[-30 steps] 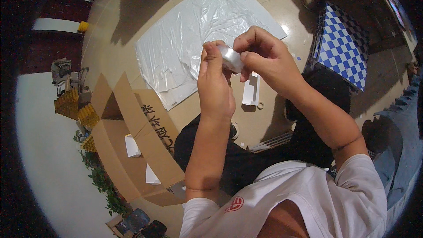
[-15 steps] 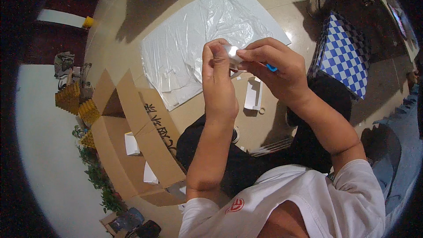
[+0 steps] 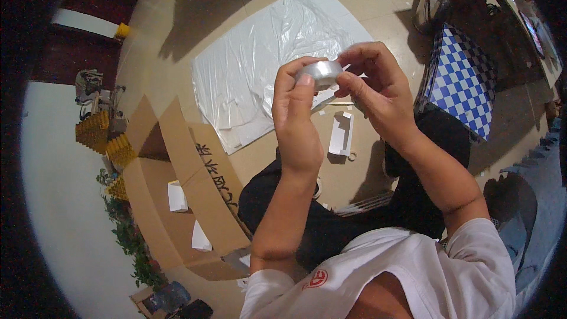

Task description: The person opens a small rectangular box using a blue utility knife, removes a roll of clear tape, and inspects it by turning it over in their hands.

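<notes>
Above the floor, my left hand (image 3: 296, 112) grips a shiny silver-grey roll of tape (image 3: 322, 72), its thumb on the near side. At the roll's right edge my right hand (image 3: 381, 94) is closed, thumb and fingers pinching near the rim; a small white bit shows between those fingers. Whether that bit is the tape's end I cannot tell. Below the hands an open white paper box (image 3: 341, 136) lies on the floor, with a small tan ring (image 3: 352, 156) beside it.
A white sheet wrapped in clear plastic (image 3: 236, 65) lies ahead. To the left stands an open cardboard box (image 3: 147, 201) holding small white boxes (image 3: 176, 196). At the right is a blue-and-white checkered panel (image 3: 460, 77), with a metal kettle (image 3: 434, 3) beyond it.
The roll has turned and shows more of its side. My right hand's fingers have spread upward around its edge, and the blue piece seen by that hand is out of sight.
</notes>
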`<state>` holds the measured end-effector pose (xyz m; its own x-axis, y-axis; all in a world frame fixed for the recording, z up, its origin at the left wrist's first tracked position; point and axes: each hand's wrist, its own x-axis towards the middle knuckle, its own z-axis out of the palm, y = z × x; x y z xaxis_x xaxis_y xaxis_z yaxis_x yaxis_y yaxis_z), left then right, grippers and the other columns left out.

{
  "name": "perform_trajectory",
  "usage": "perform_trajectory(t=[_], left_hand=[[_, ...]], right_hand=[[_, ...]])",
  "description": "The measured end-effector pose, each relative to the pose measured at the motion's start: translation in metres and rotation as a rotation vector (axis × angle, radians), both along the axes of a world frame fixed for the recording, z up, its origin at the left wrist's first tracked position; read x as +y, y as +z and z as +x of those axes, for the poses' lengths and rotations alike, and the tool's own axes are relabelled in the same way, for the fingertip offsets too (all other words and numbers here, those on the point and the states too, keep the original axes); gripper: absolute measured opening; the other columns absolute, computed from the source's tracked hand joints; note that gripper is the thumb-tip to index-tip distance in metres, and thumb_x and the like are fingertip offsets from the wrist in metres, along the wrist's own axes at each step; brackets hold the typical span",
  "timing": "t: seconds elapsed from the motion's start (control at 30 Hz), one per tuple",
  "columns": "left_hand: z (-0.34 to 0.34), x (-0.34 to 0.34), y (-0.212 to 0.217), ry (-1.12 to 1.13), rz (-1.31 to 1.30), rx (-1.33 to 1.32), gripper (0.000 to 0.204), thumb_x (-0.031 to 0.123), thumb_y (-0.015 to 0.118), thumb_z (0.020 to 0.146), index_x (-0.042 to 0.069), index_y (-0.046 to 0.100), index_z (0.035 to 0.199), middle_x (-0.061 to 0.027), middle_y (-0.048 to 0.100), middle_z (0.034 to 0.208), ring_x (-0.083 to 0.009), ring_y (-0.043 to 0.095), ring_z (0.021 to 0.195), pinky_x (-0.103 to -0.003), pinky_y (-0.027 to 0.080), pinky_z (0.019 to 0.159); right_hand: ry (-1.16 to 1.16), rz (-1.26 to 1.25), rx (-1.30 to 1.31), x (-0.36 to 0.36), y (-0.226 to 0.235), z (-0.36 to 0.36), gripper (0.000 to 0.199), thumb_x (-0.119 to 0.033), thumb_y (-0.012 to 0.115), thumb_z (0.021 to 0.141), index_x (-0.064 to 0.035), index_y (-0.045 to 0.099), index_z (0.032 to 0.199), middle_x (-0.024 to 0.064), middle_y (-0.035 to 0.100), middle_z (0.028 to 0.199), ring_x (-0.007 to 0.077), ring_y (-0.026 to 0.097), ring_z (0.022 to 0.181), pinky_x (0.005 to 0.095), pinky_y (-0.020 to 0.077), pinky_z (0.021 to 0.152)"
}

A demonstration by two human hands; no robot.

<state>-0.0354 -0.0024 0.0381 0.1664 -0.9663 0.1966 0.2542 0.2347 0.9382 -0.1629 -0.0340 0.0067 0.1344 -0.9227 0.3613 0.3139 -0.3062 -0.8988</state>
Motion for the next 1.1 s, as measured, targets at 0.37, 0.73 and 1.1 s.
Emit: perform_trajectory(t=[0.37, 0.73, 1.1], left_hand=[[0.003, 0.003, 0.004, -0.018, 0.013, 0.037, 0.032, 0.017, 0.053, 0.083, -0.001, 0.059, 0.109, -0.0071, 0.061, 0.105, -0.0114, 0.049, 0.093, -0.026, 0.033, 0.084], [0.018, -0.003, -0.012, -0.099, 0.257, 0.234, 0.021, 0.017, 0.061, 0.078, 0.005, 0.059, 0.096, -0.0049, 0.06, 0.099, -0.0159, 0.052, 0.094, -0.03, 0.036, 0.089], [0.016, -0.01, -0.036, -0.074, 0.311, 0.443, 0.018, 0.018, 0.074, 0.078, 0.009, 0.061, 0.088, -0.0041, 0.064, 0.092, -0.0184, 0.06, 0.086, -0.032, 0.046, 0.083]], right_hand=[[0.102, 0.077, -0.076, -0.001, 0.0, 0.002, 0.023, -0.01, 0.063, 0.09, -0.0025, 0.055, 0.111, 0.0068, 0.056, 0.107, 0.0118, 0.06, 0.087, 0.0248, 0.0543, 0.071], [0.092, 0.09, 0.031, -0.001, -0.007, 0.003, 0.021, -0.01, 0.062, 0.09, -0.0046, 0.057, 0.11, 0.0042, 0.058, 0.102, 0.0103, 0.059, 0.086, 0.0241, 0.0534, 0.07], [0.022, -0.108, 0.316, -0.001, -0.013, 0.002, 0.023, -0.005, 0.066, 0.087, -0.0021, 0.061, 0.109, 0.0014, 0.06, 0.099, 0.0051, 0.054, 0.082, 0.0192, 0.0492, 0.073]])
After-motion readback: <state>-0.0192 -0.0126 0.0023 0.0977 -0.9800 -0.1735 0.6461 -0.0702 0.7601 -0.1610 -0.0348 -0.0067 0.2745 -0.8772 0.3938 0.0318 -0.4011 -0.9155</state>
